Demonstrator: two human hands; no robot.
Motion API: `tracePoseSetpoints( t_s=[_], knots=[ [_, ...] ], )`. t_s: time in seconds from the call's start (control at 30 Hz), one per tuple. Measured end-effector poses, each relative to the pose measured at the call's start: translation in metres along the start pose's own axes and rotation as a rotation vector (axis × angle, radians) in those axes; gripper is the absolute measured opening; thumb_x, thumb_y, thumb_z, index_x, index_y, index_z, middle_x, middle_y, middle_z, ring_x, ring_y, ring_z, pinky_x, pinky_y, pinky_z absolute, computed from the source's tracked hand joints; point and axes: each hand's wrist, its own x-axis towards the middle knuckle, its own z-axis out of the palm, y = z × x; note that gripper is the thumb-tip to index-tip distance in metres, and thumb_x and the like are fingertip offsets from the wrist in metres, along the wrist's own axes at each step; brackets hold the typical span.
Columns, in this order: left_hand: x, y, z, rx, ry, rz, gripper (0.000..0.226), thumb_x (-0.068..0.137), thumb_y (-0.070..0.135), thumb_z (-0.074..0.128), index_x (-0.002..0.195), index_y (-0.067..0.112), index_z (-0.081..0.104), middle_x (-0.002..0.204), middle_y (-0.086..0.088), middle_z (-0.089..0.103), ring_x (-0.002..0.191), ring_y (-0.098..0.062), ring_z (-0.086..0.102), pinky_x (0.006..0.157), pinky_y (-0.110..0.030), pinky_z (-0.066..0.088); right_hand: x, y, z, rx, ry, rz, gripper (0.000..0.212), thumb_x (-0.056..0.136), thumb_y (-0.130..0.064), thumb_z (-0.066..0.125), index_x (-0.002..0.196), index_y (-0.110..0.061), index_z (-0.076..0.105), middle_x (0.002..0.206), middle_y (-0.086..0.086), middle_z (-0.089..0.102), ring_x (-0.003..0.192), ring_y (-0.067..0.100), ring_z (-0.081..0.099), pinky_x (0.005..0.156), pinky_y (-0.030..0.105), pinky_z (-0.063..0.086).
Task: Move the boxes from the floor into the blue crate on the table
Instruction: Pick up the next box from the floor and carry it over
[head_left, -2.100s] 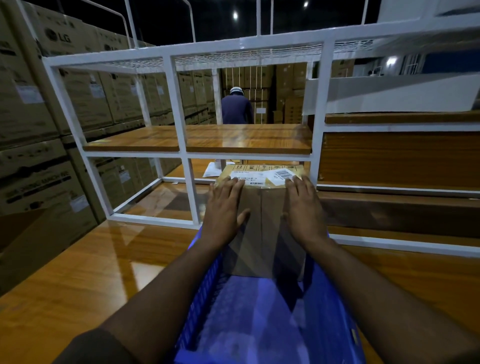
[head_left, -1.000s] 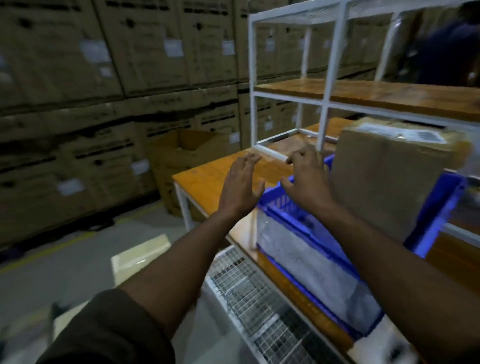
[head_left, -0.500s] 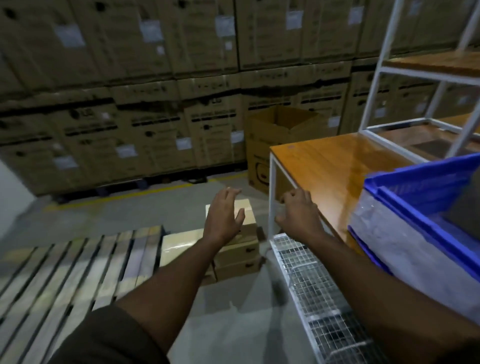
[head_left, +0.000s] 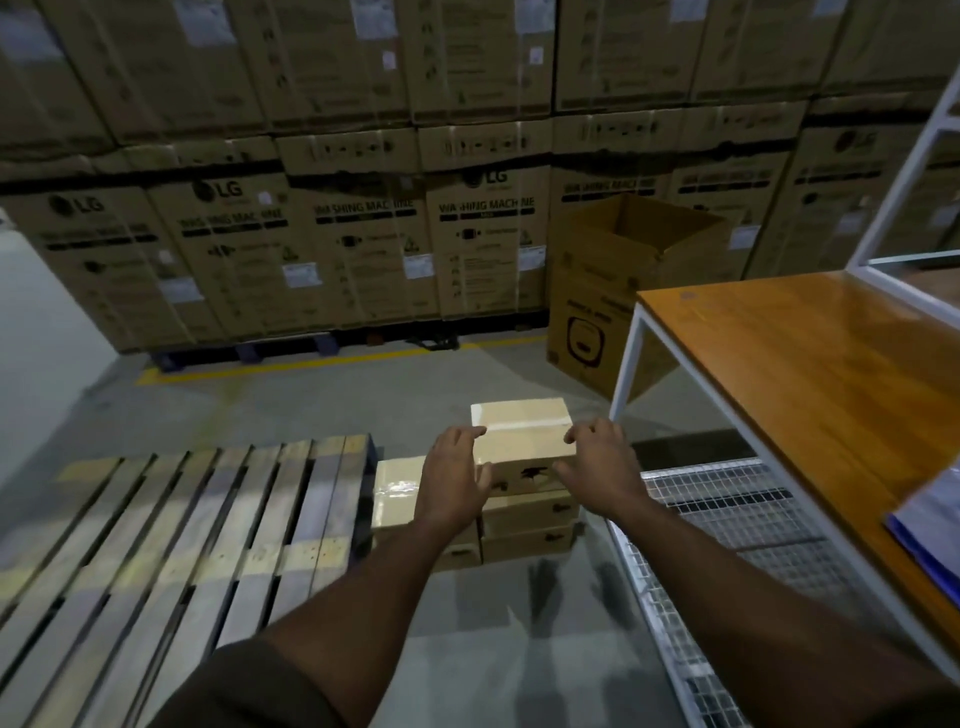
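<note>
At centre frame, the top box (head_left: 522, 434) of the floor stack sits between the left hand (head_left: 453, 486) and right hand (head_left: 601, 470), fingers spread, gripping nothing. It looks stiff and light; hold opposite sides.

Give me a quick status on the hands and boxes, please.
Left hand and right hand open, flanking top taped cardboard box of floor stack. Nothing gripped. Path clear.

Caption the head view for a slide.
Both hands, left hand and right hand, reach for the top box stacked on the floor.
</note>
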Motion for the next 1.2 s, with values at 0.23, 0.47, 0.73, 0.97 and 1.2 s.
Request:
tracePoseSetpoints(
  t_s=[0.23,0.47,0.73,0.97,1.2],
  knots=[
    [0.017,-0.086,-0.011,0.005,-0.036,-0.131,0.048,0.093,0.024,0.066,0.139,0.019,0.053,0.138,0.0,0.054,0.127,-0.018,0.052,0.106,-0.032,0.043,0.039,-0.063,0.054,0.019,-0.101,-0.007,0.044,0.09,-0.037,0.065,0.13,-0.019,0.055,0.134,0.006,0.048,0.123,0.024,0.042,0.103,0.041,0.043],
    [0.042,-0.161,0.002,-0.004,-0.063,-0.301,0.051,0.093,0.027,0.066,0.141,0.021,0.051,0.143,-0.001,0.052,0.13,-0.019,0.05,0.107,-0.032,0.042,0.096,-0.095,0.117,-0.002,-0.256,-0.071,0.038,0.092,-0.034,0.061,0.127,-0.018,0.054,0.13,0.006,0.048,0.121,0.023,0.042,0.099,0.038,0.042],
    [0.101,-0.242,0.018,0.03,-0.102,-0.511,0.052,0.09,0.022,0.067,0.14,0.018,0.053,0.134,-0.004,0.055,0.125,-0.021,0.052,0.105,-0.034,0.045,0.195,-0.102,0.203,0.034,-0.46,-0.076,0.043,0.088,-0.043,0.06,0.124,-0.021,0.052,0.126,0.006,0.049,0.119,0.026,0.044,0.097,0.04,0.042],
    [0.135,-0.323,0.082,-0.063,-0.121,-0.743,0.054,0.079,0.045,0.056,0.13,0.027,0.061,0.121,0.013,0.065,0.112,-0.005,0.06,0.098,-0.037,0.055,0.255,-0.095,0.284,0.152,-0.55,-0.021,0.052,0.091,-0.031,0.067,0.135,-0.01,0.049,0.132,0.012,0.051,0.123,0.027,0.046,0.103,0.037,0.04],
    [0.157,-0.388,0.145,-0.216,-0.163,-0.957,0.056,0.092,0.03,0.07,0.142,0.014,0.049,0.129,0.002,0.062,0.11,-0.016,0.062,0.096,-0.041,0.054,0.297,-0.068,0.377,0.166,-0.634,0.115,0.056,0.094,-0.03,0.062,0.141,-0.004,0.045,0.139,0.015,0.051,0.129,0.03,0.045,0.106,0.033,0.035]
  ],
)
